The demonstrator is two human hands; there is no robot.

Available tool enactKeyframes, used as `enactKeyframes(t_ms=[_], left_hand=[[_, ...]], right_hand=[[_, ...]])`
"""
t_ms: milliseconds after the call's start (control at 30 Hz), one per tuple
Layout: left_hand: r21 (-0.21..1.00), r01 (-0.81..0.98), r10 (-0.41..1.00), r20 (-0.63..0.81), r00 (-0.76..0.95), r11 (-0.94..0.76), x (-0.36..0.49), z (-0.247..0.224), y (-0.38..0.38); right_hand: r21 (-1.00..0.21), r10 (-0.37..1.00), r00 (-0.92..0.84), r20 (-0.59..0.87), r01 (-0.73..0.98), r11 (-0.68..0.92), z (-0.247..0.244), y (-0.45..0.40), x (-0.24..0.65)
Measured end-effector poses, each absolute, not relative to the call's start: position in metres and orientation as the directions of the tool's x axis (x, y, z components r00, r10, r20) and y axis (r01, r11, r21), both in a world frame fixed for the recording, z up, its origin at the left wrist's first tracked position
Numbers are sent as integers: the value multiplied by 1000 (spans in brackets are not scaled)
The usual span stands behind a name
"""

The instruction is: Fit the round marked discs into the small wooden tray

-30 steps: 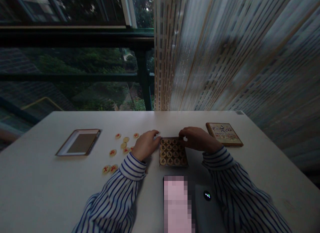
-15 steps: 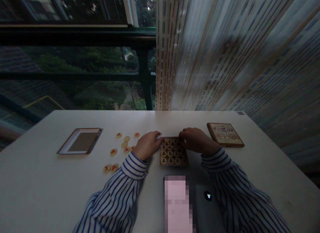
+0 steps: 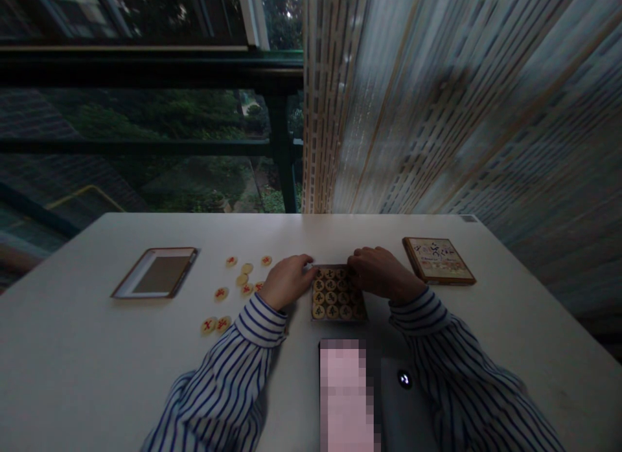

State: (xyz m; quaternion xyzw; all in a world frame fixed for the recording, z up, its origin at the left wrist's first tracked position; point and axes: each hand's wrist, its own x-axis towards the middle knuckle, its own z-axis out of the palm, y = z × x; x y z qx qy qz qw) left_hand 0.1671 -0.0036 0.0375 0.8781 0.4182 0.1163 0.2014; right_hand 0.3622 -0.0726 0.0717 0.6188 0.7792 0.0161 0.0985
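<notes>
A shallow tray (image 3: 339, 320) lies at the middle of the table, filled with rows of round Chinese chess pieces (image 3: 331, 298) marked in black. At its far left corner is my left hand (image 3: 289, 280), thumb and fingers closed about the edge. My right hand (image 3: 381, 272) covers the far right corner with curled fingers. Whether a piece is inside those fingers is hidden. Left of my left hand, loose pieces with red characters (image 3: 221, 293) are scattered, along with two plain-faced pieces (image 3: 244, 274). My left hand partly covers one red piece (image 3: 259, 287).
On the white table (image 3: 87, 348), an open box lid or tray (image 3: 125, 289) lies far left and a printed game box (image 3: 440, 261) far right. Nearest me are a phone with a blurred screen (image 3: 344, 394) and a grey device (image 3: 396, 413). A curtain (image 3: 389, 102) hangs behind.
Almost nothing differs. My right hand has shifted very slightly at the tray's corner; my left hand, the tray and the loose pieces stay in place.
</notes>
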Motion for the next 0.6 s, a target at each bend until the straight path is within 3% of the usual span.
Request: enactKeyframes(t_ms=[600], left_hand=[[444,703,780,-13,625,-556,168,44,-6]], right_hand=[[139,966,-221,-132,961,239,74,-73,371]])
